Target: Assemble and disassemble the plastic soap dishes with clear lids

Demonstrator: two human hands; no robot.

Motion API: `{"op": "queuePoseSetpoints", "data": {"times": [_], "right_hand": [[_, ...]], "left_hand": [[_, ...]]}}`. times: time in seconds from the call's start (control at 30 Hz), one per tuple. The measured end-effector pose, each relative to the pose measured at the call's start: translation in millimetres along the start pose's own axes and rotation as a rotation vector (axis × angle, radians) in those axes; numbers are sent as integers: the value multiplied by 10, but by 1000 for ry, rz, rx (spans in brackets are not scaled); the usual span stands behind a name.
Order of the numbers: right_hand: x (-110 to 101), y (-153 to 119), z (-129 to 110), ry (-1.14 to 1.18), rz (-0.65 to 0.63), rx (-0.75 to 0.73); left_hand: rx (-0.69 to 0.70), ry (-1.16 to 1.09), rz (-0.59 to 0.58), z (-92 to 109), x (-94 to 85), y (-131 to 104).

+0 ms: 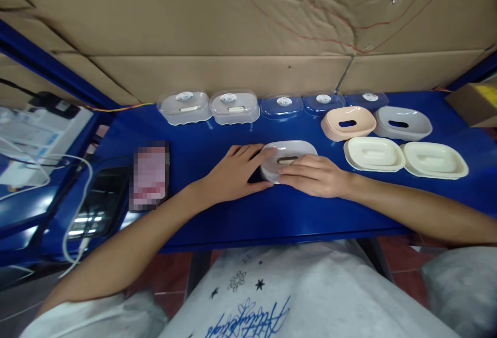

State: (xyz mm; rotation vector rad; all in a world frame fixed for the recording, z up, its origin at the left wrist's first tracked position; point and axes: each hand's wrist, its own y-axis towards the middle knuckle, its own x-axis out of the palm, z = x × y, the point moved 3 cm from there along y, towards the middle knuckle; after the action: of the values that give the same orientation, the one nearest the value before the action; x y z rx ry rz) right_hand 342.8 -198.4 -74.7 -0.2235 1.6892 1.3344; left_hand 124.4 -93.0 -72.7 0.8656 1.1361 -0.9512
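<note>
A grey oval soap dish (291, 147) with a slot in its middle rests on the blue table, between my two hands. My left hand (236, 172) grips its left side, with the thumb and fingers around the edge. My right hand (316, 175) lies over the front right part, its fingers pressed together near the slot. The fingers hide much of the dish's front. Right of the hands are a peach dish (332, 127), a grey dish (407, 132) and two cream trays (375, 154).
Two grey dishes under clear lids (186, 113) and several clear lids (281, 107) with round labels line the back of the blue table (248, 224). A phone (149, 175) lies at left, beside white cables. A cardboard box (476, 104) stands at far right.
</note>
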Motion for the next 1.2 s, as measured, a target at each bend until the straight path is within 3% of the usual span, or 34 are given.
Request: {"op": "queuePoseSetpoints", "data": {"times": [0.33,0.57,0.83,1.03,1.2], "right_hand": [[7,-66,21,131,-1,80],[-24,-96,45,151,16,211],[-66,1,323,57,235,632],[-3,-7,391,81,141,674],[86,3,669,-22,-10,723]], "left_hand": [[32,38,-32,1,-28,-16],[29,43,-24,7,-64,-23],[47,3,-28,31,-111,-28],[39,3,-39,39,-124,-42],[-1,24,-51,17,-143,-48]]}}
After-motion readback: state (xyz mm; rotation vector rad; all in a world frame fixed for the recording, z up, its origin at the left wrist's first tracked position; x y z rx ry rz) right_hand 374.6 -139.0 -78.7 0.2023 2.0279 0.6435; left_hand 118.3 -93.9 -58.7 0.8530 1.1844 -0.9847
